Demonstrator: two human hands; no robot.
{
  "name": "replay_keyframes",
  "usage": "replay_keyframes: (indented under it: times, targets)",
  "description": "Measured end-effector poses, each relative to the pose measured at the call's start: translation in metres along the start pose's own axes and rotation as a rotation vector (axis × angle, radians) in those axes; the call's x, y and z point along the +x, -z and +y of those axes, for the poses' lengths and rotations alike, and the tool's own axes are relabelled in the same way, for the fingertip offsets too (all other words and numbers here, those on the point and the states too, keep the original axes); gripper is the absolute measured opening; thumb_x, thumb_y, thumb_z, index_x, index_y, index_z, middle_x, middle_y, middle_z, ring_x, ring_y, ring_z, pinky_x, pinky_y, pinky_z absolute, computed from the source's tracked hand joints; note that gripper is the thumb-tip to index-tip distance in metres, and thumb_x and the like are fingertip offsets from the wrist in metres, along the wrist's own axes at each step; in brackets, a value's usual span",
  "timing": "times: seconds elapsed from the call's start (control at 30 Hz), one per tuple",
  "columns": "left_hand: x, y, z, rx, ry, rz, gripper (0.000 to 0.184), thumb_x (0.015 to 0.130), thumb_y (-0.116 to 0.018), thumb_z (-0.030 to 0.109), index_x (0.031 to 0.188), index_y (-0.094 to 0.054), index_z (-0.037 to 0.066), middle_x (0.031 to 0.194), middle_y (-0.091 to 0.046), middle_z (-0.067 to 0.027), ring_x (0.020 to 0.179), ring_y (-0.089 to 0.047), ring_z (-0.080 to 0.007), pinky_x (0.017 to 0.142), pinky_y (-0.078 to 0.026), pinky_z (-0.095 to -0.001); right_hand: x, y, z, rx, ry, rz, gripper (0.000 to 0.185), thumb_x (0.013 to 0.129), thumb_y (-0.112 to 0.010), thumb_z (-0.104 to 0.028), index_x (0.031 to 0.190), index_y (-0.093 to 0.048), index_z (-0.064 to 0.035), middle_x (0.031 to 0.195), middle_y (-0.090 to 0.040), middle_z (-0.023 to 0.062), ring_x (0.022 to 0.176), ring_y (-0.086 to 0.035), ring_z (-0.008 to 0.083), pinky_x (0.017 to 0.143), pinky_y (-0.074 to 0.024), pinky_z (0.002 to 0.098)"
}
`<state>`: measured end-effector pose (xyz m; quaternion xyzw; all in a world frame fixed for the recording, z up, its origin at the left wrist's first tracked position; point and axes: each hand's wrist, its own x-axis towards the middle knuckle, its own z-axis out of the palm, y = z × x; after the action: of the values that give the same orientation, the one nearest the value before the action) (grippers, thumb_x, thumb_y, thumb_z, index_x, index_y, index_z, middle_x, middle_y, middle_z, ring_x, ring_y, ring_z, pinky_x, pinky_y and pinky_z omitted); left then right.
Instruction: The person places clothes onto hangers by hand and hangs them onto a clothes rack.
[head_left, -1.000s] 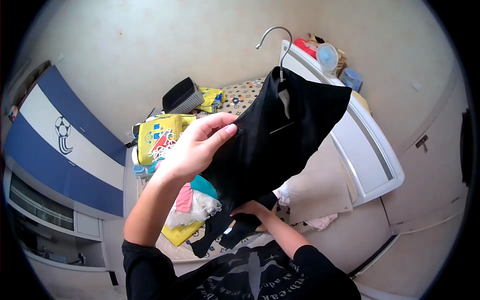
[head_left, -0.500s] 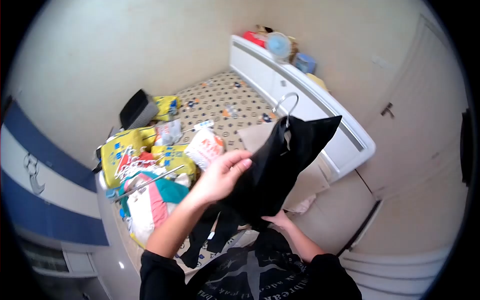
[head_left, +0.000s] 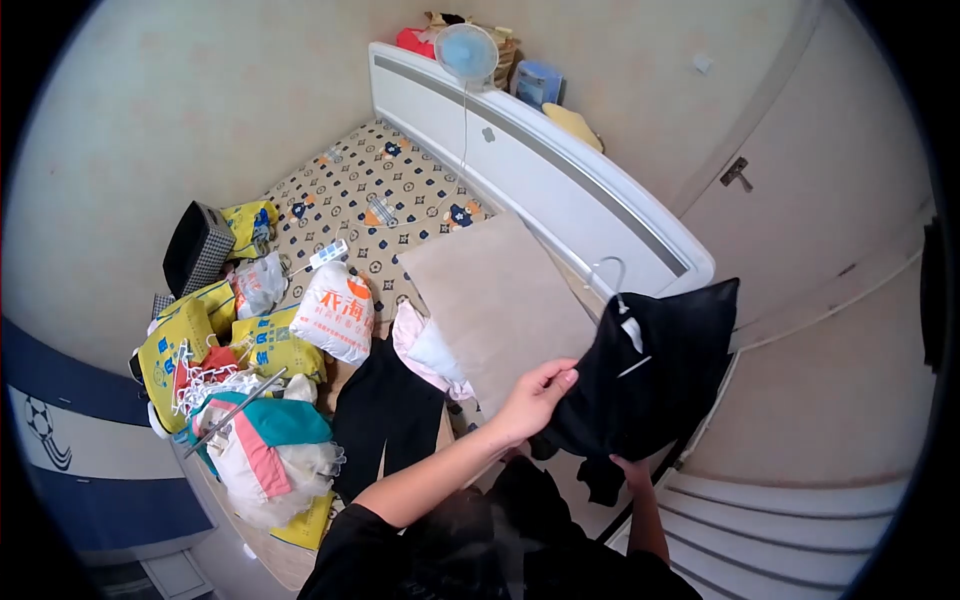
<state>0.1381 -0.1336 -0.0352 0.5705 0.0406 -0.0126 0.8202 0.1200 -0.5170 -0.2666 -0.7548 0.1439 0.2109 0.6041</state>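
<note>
A black garment (head_left: 650, 370) hangs on a hanger whose metal hook (head_left: 608, 270) sticks up from its top; a white tag shows near the neck. My left hand (head_left: 540, 395) pinches the garment's left edge between thumb and fingers. Lower down, my right hand (head_left: 632, 470) grips the garment's bottom part, its fingers partly hidden by the cloth. Black trousers (head_left: 388, 415) lie on the bed, left of my left forearm.
The bed (head_left: 350, 190) has a white headboard (head_left: 540, 160) with a fan (head_left: 466, 52) behind it. A beige board (head_left: 500, 300), a white plastic bag (head_left: 335, 312), yellow bags (head_left: 175, 350), a dark box (head_left: 197, 248) and piled clothes (head_left: 270, 450) lie on it. A door (head_left: 800, 180) stands at right.
The view has turned right and down, bringing more of the bed into sight. Both hands still hold the black garment, which now appears farther right and lower.
</note>
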Motion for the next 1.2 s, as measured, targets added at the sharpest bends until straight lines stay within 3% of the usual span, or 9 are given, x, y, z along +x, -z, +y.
replay_keyframes:
  times: [0.13, 0.33, 0.4, 0.47, 0.67, 0.77, 0.9, 1.1, 1.2]
  targets:
    - [0.089, 0.051, -0.062, -0.165, 0.151, 0.088, 0.027, 0.106, -0.051, 0.021, 0.122, -0.063, 0.003, 0.107, -0.065, 0.0026, 0.100, -0.056, -0.0067, 0.093, -0.044, -0.0234, 0.074, -0.019, -0.024, -0.022, -0.199, -0.073, 0.062, 0.077, -0.082, -0.012, 0.132, -0.055, 0.0035, 0.129, -0.061, 0.0121, 0.116, -0.057, 0.0255, 0.099, -0.0447, 0.0374]
    - [0.232, 0.188, -0.207, 0.105, 0.371, 0.322, 0.044, 0.104, -0.054, 0.035, 0.136, -0.057, 0.006, 0.125, -0.063, -0.0001, 0.120, -0.052, -0.0118, 0.106, -0.038, -0.0278, 0.233, -0.090, 0.029, -0.300, -0.038, -0.189, 0.053, 0.078, -0.079, -0.017, 0.124, -0.062, 0.0035, 0.120, -0.068, 0.0143, 0.106, -0.064, 0.0249, 0.093, -0.0477, 0.0361]
    - [0.269, 0.243, -0.263, 0.137, 0.418, 0.367, 0.054, 0.102, -0.054, 0.041, 0.143, -0.052, 0.005, 0.141, -0.057, -0.0072, 0.131, -0.049, -0.0185, 0.112, -0.034, -0.0318, 0.273, -0.114, 0.054, -0.616, -0.108, -0.192, 0.042, 0.077, -0.078, -0.022, 0.106, -0.068, 0.0049, 0.090, -0.073, 0.0186, 0.083, -0.070, 0.0304, 0.077, -0.0530, 0.0399]
    - [0.295, 0.277, -0.303, 0.164, 0.397, 0.452, 0.054, 0.102, -0.054, 0.041, 0.142, -0.052, 0.004, 0.142, -0.056, -0.0092, 0.132, -0.049, -0.0201, 0.112, -0.035, -0.0330, 0.294, -0.135, 0.064, -0.652, -0.157, -0.228, 0.041, 0.076, -0.079, -0.026, 0.099, -0.068, 0.0056, 0.081, -0.071, 0.0197, 0.077, -0.070, 0.0339, 0.072, -0.0535, 0.0424]
    - [0.316, 0.331, -0.360, 0.368, 0.409, 0.602, 0.038, 0.102, -0.058, 0.027, 0.132, -0.061, 0.005, 0.118, -0.068, -0.0061, 0.110, -0.060, -0.0157, 0.098, -0.045, -0.0291, 0.301, -0.161, 0.077, -0.504, 0.058, -0.097, 0.063, 0.077, -0.082, -0.029, 0.122, -0.056, 0.0062, 0.106, -0.067, 0.0231, 0.101, -0.064, 0.0381, 0.090, -0.0499, 0.0436]
    - [0.298, 0.329, -0.362, 0.347, 0.263, 0.699, 0.036, 0.101, -0.059, 0.021, 0.134, -0.060, 0.006, 0.116, -0.068, -0.0051, 0.106, -0.061, -0.0138, 0.097, -0.046, -0.0278, 0.283, -0.155, 0.083, -0.718, 0.222, -0.015, 0.083, 0.077, -0.083, -0.027, 0.141, -0.040, 0.0033, 0.131, -0.051, 0.0263, 0.123, -0.049, 0.0418, 0.104, -0.0403, 0.0464]
    - [0.218, 0.300, -0.328, 0.349, 0.198, 0.757, 0.042, 0.100, -0.059, 0.016, 0.141, -0.053, 0.006, 0.127, -0.064, -0.0078, 0.111, -0.061, -0.0165, 0.099, -0.046, -0.0309, 0.242, -0.177, 0.033, -0.760, 0.372, 0.095, 0.081, 0.077, -0.079, -0.020, 0.146, -0.039, -0.0029, 0.139, -0.040, 0.0276, 0.130, -0.038, 0.0453, 0.110, -0.0338, 0.0505]
    - [-0.017, 0.262, -0.354, 0.512, 0.428, 1.064, 0.042, 0.095, -0.061, 0.009, 0.137, -0.056, 0.010, 0.124, -0.063, -0.0125, 0.107, -0.063, -0.0209, 0.093, -0.051, -0.0328, 0.211, -0.230, 0.013, -0.879, 0.589, -0.477, 0.050, 0.080, -0.068, -0.010, 0.128, -0.055, -0.0035, 0.121, -0.053, 0.0211, 0.112, -0.051, 0.0409, 0.098, -0.0422, 0.0474]
    - [-0.124, 0.251, -0.344, 0.791, 0.640, 1.289, 0.043, 0.084, -0.065, 0.012, 0.127, -0.063, 0.013, 0.118, -0.063, -0.0182, 0.112, -0.060, -0.0352, 0.098, -0.049, -0.0422, 0.190, -0.273, 0.024, -0.806, 0.556, -0.794, 0.032, 0.082, -0.067, -0.010, 0.112, -0.062, -0.0020, 0.111, -0.060, 0.0191, 0.105, -0.058, 0.0394, 0.090, -0.0485, 0.0447]
